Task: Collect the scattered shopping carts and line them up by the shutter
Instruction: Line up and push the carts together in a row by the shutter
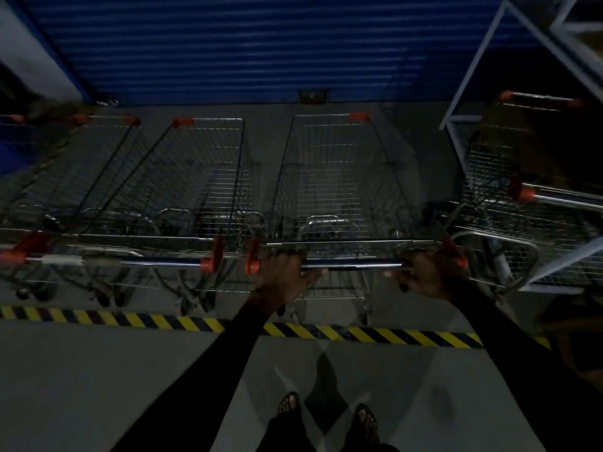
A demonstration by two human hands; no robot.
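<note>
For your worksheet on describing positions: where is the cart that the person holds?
In the head view the held cart stands centre frame, nose toward the blue shutter, beyond the striped floor tape, right of the parked cart.

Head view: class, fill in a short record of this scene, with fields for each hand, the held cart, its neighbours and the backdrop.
left hand: grips handle bar
right hand: grips same bar
held cart: nose toward blue shutter
parked carts: alongside, to its left
stray cart: right, angled, by metal rack
floor stripe: yellow-black, behind the wheels
</note>
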